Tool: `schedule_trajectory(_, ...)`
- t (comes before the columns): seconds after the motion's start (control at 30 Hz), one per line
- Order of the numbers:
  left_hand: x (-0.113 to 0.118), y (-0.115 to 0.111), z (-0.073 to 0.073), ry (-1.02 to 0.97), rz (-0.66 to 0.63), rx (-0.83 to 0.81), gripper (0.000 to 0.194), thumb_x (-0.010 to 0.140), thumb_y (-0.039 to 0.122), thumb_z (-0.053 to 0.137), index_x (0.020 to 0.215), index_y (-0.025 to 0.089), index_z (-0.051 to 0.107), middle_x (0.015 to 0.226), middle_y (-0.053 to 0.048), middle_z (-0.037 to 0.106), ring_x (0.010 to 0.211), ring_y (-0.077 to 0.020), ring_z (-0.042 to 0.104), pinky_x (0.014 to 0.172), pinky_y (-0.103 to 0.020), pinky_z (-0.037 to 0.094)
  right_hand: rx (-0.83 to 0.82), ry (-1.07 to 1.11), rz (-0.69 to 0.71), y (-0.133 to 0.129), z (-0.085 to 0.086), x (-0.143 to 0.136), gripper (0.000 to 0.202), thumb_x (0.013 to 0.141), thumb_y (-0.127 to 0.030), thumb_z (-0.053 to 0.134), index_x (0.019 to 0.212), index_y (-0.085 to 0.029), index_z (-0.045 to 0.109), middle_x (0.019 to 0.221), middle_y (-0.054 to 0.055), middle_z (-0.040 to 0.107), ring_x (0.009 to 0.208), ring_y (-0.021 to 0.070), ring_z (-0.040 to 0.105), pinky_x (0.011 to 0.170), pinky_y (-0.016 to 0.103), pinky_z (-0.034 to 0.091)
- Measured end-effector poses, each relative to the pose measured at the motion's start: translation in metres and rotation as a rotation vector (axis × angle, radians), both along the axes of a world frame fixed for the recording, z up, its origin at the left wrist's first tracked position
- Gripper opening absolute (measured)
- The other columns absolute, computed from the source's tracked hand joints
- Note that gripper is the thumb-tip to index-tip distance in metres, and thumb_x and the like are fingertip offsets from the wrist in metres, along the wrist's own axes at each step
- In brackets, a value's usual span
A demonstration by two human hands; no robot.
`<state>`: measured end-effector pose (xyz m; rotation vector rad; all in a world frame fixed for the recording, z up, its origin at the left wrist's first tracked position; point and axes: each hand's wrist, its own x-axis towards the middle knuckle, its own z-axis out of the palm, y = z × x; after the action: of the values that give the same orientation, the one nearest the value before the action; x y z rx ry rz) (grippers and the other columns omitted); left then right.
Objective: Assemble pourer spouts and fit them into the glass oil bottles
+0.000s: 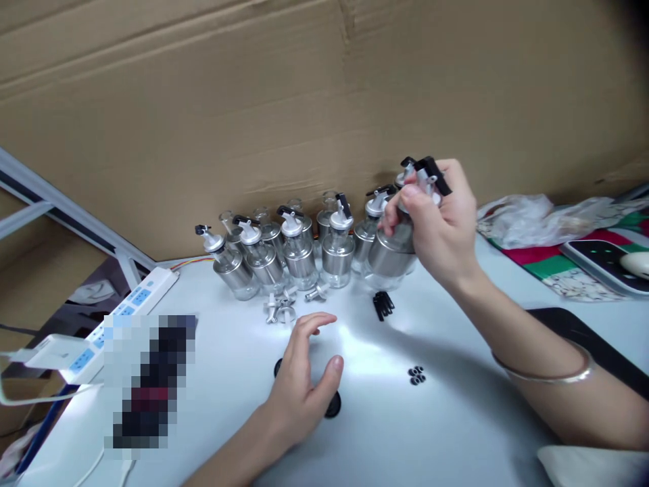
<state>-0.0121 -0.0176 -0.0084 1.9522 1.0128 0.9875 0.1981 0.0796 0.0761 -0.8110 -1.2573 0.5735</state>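
Observation:
My right hand [436,216] is wrapped round the top of a glass bottle [388,257] with a metal band and a black-levered cap, at the right end of the bottle group. My left hand [307,379] hovers over the table, fingers apart and holding nothing, above round black parts [332,404] that it partly covers. Several banded bottles [337,253] with white caps and black levers stand in front of others without caps. Silver spout pieces [278,310] lie before them. Black levers [383,305] and small black rings [416,375] lie on the right.
A white power strip [139,297] with a plugged-in adapter and a pixelated dark object [157,385] are at the left. Cardboard [304,101] rises behind the white table [385,439]. Clear plastic [542,220], a patterned cloth and a black-and-white device [603,264] lie at the right.

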Motion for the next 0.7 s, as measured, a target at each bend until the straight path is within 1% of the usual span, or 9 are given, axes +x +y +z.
schedule_trajectory(0.07, -0.001, 0.001, 0.001, -0.023, 0.027, 0.043, 0.035, 0.090, 0.017, 0.045, 0.123, 0.025, 0.039, 0.123, -0.009, 0.050, 0.118, -0.0228, 0.046, 0.096, -0.040, 0.038, 0.012, -0.058, -0.004, 0.005, -0.007, 0.001, 0.018, 0.087, -0.035, 0.054, 0.083, -0.027, 0.039, 0.057, -0.006, 0.050, 0.046, 0.0138, 0.049, 0.052, 0.033, 0.041)
schedule_trajectory(0.13, -0.001, 0.002, 0.001, -0.049, 0.045, 0.087, 0.035, 0.089, 0.015, 0.045, 0.122, 0.026, 0.040, 0.120, -0.008, 0.051, 0.118, -0.0221, 0.046, 0.097, -0.039, 0.038, 0.022, -0.098, -0.007, 0.011, -0.015, 0.003, 0.021, 0.088, -0.041, 0.053, 0.085, -0.027, 0.037, 0.058, -0.006, 0.049, 0.048, 0.0148, 0.049, 0.054, 0.034, 0.041)
schedule_trajectory(0.27, -0.002, 0.007, 0.002, -0.088, 0.048, 0.171, 0.033, 0.090, 0.012, 0.041, 0.121, 0.024, 0.042, 0.117, -0.008, 0.052, 0.117, -0.0216, 0.046, 0.101, -0.041, 0.035, 0.024, -0.171, -0.014, 0.023, -0.032, 0.005, 0.020, 0.088, -0.042, 0.052, 0.087, -0.027, 0.038, 0.060, -0.005, 0.050, 0.050, 0.0159, 0.051, 0.056, 0.035, 0.040)
schedule_trajectory(0.33, -0.003, 0.009, 0.002, -0.110, 0.050, 0.187, 0.032, 0.090, 0.012, 0.040, 0.120, 0.024, 0.043, 0.116, -0.008, 0.052, 0.116, -0.0214, 0.047, 0.102, -0.042, 0.034, 0.030, -0.204, -0.025, 0.028, -0.040, 0.006, 0.018, 0.089, -0.041, 0.050, 0.089, -0.027, 0.039, 0.061, -0.005, 0.051, 0.051, 0.0160, 0.052, 0.057, 0.036, 0.039)
schedule_trajectory(0.47, -0.006, 0.010, 0.003, -0.196, 0.108, 0.131, 0.028, 0.091, 0.013, 0.036, 0.115, 0.024, 0.046, 0.114, -0.006, 0.054, 0.115, -0.0202, 0.047, 0.103, -0.041, 0.033, 0.059, -0.225, -0.048, 0.035, -0.052, 0.006, 0.016, 0.089, -0.039, 0.049, 0.088, -0.027, 0.038, 0.061, -0.005, 0.052, 0.051, 0.0154, 0.052, 0.057, 0.035, 0.039)
schedule_trajectory(0.6, -0.009, 0.011, 0.005, -0.284, 0.177, 0.070, 0.029, 0.088, 0.011, 0.035, 0.111, 0.023, 0.047, 0.110, -0.005, 0.056, 0.115, -0.0208, 0.048, 0.101, -0.041, 0.036, 0.050, -0.240, -0.058, 0.039, -0.059, 0.005, 0.014, 0.091, -0.037, 0.046, 0.088, -0.027, 0.037, 0.065, -0.004, 0.052, 0.054, 0.0165, 0.053, 0.059, 0.036, 0.041)
schedule_trajectory(0.7, -0.010, 0.013, 0.006, -0.305, 0.206, 0.077, 0.029, 0.085, 0.011, 0.037, 0.109, 0.023, 0.048, 0.109, -0.005, 0.057, 0.114, -0.0212, 0.048, 0.100, -0.041, 0.037, 0.087, -0.287, -0.140, 0.043, -0.060, 0.005, 0.012, 0.093, -0.034, 0.042, 0.089, -0.026, 0.034, 0.071, -0.001, 0.052, 0.062, 0.0181, 0.055, 0.067, 0.039, 0.045)
